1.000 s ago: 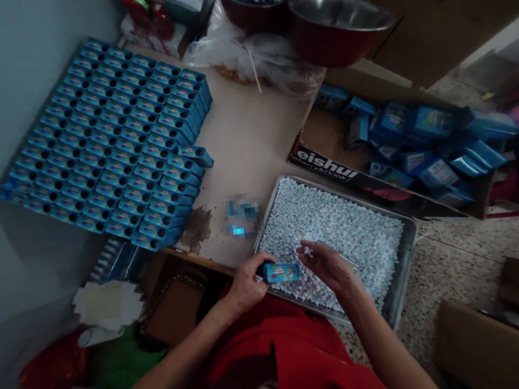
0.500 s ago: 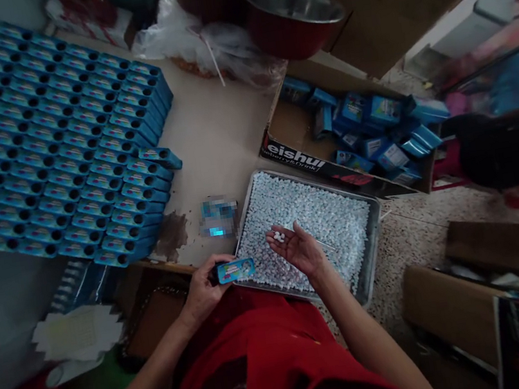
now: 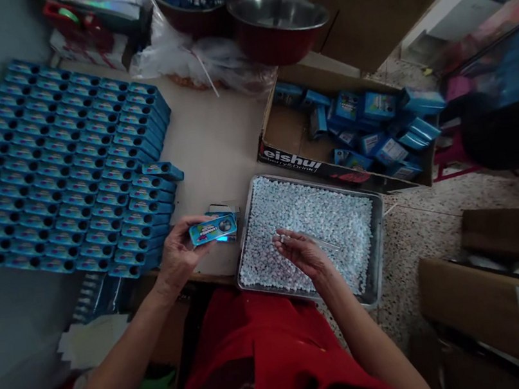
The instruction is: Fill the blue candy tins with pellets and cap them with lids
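Note:
My left hand (image 3: 177, 249) is closed around a small blue candy box (image 3: 212, 229) with a printed label and a round window at one end, held above the table edge. Over a metal tray (image 3: 381, 248) of small pale candies (image 3: 263, 220), my right hand (image 3: 303, 254) is cupped, its fingers curled in on a few white candies. Those are mostly hidden by the fingers. Lying on the candies beside that hand is a thin straight rod (image 3: 328, 244). Partly behind the held box, another blue item (image 3: 219, 209) rests on the table, its details blurred.
Many blue boxes (image 3: 64, 165) stand in tight rows at left. A cardboard carton (image 3: 290, 157) of jumbled blue packets (image 3: 377, 105) lies beyond the tray. Behind are a red bowl (image 3: 282, 35) and a plastic bag (image 3: 220, 64). More cartons (image 3: 471, 306) are at lower right.
My left hand has moved up and left with the candy box, now partly covering the blue item on the table. My right hand's fingers have curled inward from an open palm showing candies.

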{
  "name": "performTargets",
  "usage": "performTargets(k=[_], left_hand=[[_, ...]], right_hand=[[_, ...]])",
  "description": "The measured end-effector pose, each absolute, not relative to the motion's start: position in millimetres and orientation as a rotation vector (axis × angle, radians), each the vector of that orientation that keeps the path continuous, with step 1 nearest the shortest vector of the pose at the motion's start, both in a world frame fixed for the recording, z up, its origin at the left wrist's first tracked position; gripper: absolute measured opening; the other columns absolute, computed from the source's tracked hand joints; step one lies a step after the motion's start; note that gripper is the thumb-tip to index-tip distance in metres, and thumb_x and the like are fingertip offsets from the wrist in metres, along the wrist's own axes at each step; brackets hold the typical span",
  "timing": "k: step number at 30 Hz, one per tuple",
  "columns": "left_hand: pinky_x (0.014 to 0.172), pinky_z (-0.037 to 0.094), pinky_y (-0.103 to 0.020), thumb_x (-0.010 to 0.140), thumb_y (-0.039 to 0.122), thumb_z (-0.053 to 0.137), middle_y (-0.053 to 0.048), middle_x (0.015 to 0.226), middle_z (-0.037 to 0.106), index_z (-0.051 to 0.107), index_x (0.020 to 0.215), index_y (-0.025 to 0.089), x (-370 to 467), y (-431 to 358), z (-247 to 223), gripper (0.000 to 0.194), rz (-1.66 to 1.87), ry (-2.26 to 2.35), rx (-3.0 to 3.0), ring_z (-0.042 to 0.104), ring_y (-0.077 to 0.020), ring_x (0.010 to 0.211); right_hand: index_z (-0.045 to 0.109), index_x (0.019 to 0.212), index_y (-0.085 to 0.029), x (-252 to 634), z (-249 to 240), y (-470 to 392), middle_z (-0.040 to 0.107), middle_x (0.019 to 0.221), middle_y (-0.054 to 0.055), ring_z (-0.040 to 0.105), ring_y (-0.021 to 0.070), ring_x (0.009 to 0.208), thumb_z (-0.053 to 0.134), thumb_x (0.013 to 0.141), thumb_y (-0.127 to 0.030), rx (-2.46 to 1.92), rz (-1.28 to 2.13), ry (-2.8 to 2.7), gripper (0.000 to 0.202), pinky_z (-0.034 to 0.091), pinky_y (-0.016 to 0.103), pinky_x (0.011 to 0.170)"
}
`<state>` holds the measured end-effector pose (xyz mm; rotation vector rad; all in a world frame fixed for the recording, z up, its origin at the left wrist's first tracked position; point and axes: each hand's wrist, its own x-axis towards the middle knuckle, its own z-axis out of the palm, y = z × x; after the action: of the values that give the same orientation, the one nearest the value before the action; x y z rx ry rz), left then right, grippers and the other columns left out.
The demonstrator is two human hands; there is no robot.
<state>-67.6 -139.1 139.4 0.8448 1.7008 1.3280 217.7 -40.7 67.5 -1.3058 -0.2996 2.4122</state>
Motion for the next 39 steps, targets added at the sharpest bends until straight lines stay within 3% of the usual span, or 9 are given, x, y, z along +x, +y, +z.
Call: performTargets(k=[6, 11, 14, 17, 21, 23, 28, 35, 39], left_hand=[[0.077, 0.054, -0.028, 0.057, 0.028, 0.089, 0.003, 0.083, 0.064, 0.059, 0.097, 0.02, -106.3, -75.6, 119.5, 0.051, 1.303, 1.741, 0.752, 0.064, -0.0163, 0.079], [0.078, 0.053, -0.027, 0.053, 0.027, 0.089, 0.004, 0.083, 0.064, 0.058, 0.098, 0.019, -142.5, -56.5, 94.8, 0.055, 1.301, 1.724, 0.698, 0.063, -0.0154, 0.079], [0.079, 0.054, -0.028, 0.058, 0.027, 0.087, 0.002, 0.088, 0.065, 0.058, 0.102, 0.02, -147.0, -83.5, 92.0, 0.054, 1.366, 1.827, 0.615, 0.064, -0.0161, 0.081], [0.08, 0.055, -0.029, 0.063, 0.028, 0.085, 0.001, 0.091, 0.067, 0.057, 0.108, 0.02, -148.0, -120.0, 93.0, 0.053, 1.369, 1.951, 0.541, 0.065, -0.0166, 0.081], [0.084, 0.054, -0.033, 0.064, 0.031, 0.083, -0.001, 0.093, 0.068, 0.061, 0.105, 0.019, -150.4, -163.7, 84.1, 0.048, 1.118, 2.073, 0.674, 0.065, -0.0198, 0.086], [0.09, 0.052, -0.036, 0.067, 0.03, 0.081, -0.004, 0.1, 0.069, 0.063, 0.103, 0.018, -147.6, -177.5, 74.6, 0.042, 1.031, 2.031, 0.757, 0.066, -0.0226, 0.095], [0.098, 0.046, -0.038, 0.069, 0.019, 0.072, -0.006, 0.103, 0.068, 0.067, 0.096, 0.019, -124.9, -169.2, 43.4, 0.028, 0.994, 1.877, 0.951, 0.063, -0.0237, 0.104], [0.102, 0.046, -0.039, 0.071, 0.023, 0.07, -0.009, 0.117, 0.068, 0.065, 0.108, 0.017, -105.2, -130.5, -0.9, 0.038, 1.058, 1.689, 0.878, 0.061, -0.0237, 0.115], [0.112, 0.04, -0.043, 0.065, 0.031, 0.083, -0.012, 0.135, 0.06, 0.06, 0.128, 0.019, -118.5, -133.2, 29.8, 0.068, 0.989, 1.753, 0.882, 0.055, -0.0274, 0.13]], right_hand=[[0.074, 0.095, -0.016, 231.8, 71.5, -43.6, 0.075, 0.085, 0.005, 0.065, 0.0088, 0.068, 0.084, 0.073, -0.017, -1.395, 2.341, -0.291, 0.025, 0.053, 0.016, 0.062], [0.072, 0.081, -0.019, 217.4, 81.3, -48.0, 0.072, 0.093, 0.004, 0.064, 0.0123, 0.076, 0.079, 0.07, -0.02, -1.31, 2.416, -0.42, 0.013, 0.048, 0.02, 0.063], [0.076, 0.09, -0.02, 180.9, 77.2, -41.0, 0.065, 0.077, 0.0, 0.055, 0.0112, 0.066, 0.078, 0.074, -0.031, -1.354, 2.411, -0.633, 0.019, 0.043, 0.022, 0.059], [0.078, 0.101, -0.021, 136.8, 59.4, -23.4, 0.06, 0.067, -0.003, 0.05, 0.0124, 0.061, 0.079, 0.074, -0.042, -1.45, 2.148, -1.173, 0.034, 0.039, 0.025, 0.06], [0.077, 0.112, -0.029, 89.0, 24.7, -4.9, 0.067, 0.073, -0.002, 0.059, 0.0205, 0.073, 0.088, 0.061, -0.037, -1.394, 1.76, -1.944, 0.054, 0.043, 0.031, 0.074], [0.076, 0.114, -0.034, 73.1, 11.1, -4.6, 0.072, 0.082, 0.0, 0.064, 0.0246, 0.082, 0.087, 0.063, -0.035, -1.317, 1.717, -2.101, 0.052, 0.044, 0.032, 0.079], [0.072, 0.119, -0.026, 63.6, 14.5, -9.0, 0.074, 0.094, 0.002, 0.064, 0.0226, 0.084, 0.075, 0.08, -0.041, -1.352, 1.624, -1.975, 0.042, 0.047, 0.031, 0.081], [0.073, 0.117, -0.025, 116.4, 72.1, -1.1, 0.072, 0.093, 0.0, 0.059, 0.0195, 0.079, 0.076, 0.079, -0.04, -1.405, 1.585, -1.749, 0.042, 0.047, 0.031, 0.079], [0.075, 0.112, -0.028, 146.6, 93.8, -19.4, 0.072, 0.098, 0.001, 0.061, 0.0232, 0.089, 0.081, 0.075, -0.037, -1.401, 1.713, -1.663, 0.038, 0.047, 0.034, 0.086]])
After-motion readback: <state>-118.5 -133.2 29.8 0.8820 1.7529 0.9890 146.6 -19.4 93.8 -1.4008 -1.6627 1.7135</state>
